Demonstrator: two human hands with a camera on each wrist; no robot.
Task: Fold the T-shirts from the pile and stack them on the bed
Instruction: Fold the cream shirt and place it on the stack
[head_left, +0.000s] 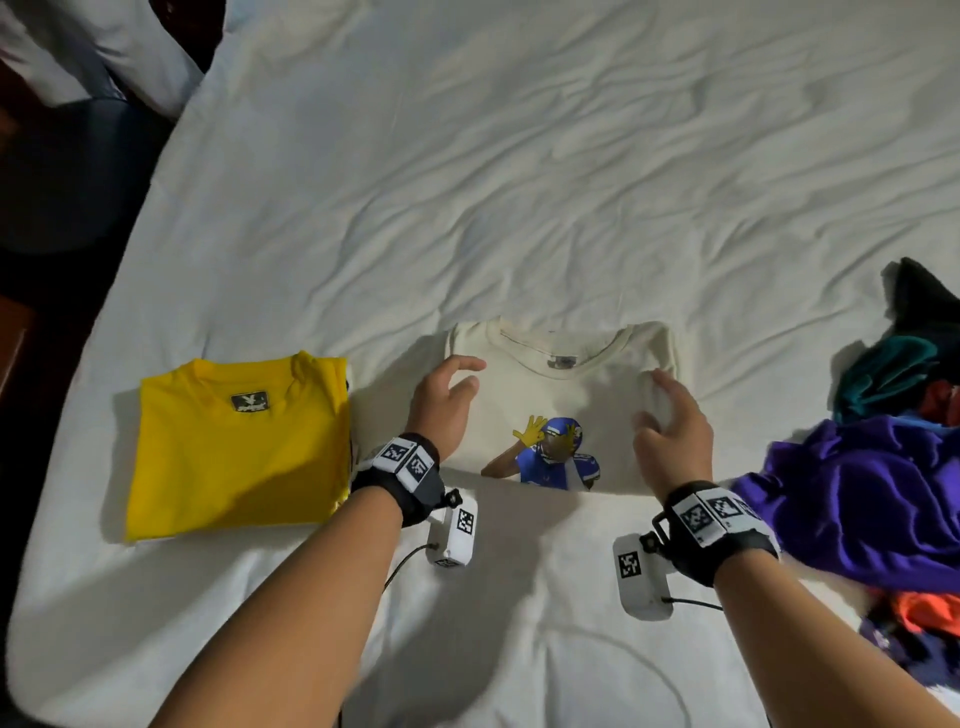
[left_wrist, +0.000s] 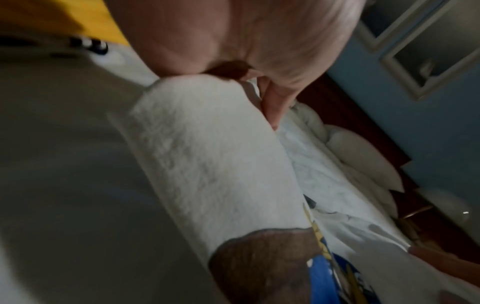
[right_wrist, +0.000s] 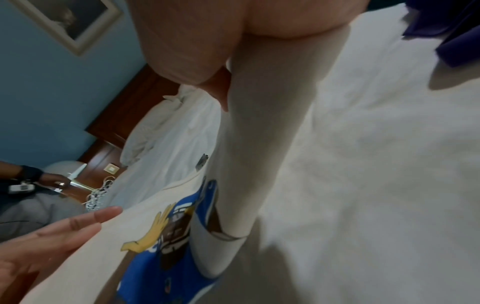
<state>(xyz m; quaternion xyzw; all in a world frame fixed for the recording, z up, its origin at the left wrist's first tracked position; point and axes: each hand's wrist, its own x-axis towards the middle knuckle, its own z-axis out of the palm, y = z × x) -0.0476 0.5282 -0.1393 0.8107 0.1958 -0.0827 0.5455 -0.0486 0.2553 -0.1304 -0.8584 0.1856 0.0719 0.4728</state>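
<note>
Under your left hand (head_left: 444, 402) the near left edge of the cream T-shirt (head_left: 563, 410) was hidden, and its printed figure (head_left: 545, 457) was cut off at the fold nearest your wrists. Your right hand (head_left: 672, 434) covered the shirt's right side. Beyond that hand, the pile of clothes (head_left: 883, 467) ran off the picture's right edge. The left wrist view was blurred; the palm (left_wrist: 233, 37) filled its top. In the right wrist view, the framed picture (right_wrist: 70, 22) was cropped and indistinct.

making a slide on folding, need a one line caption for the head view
Both hands, left hand and right hand, rest on a folded cream T-shirt beside a folded yellow T-shirt.
</note>
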